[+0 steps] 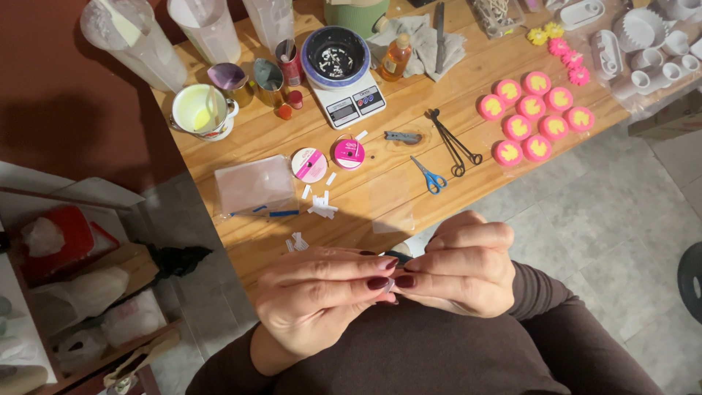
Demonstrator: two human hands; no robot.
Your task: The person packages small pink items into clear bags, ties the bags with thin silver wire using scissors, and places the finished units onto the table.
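Wooden table bears craft clutter above grey tiled floor.

Warm light falls from above onto my wooden table, glaring on the far white tubs. The left side lies dim; edges bend slightly.

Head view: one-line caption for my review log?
Left hand and right hand pinch a small pale piece together above a cluttered wooden table.
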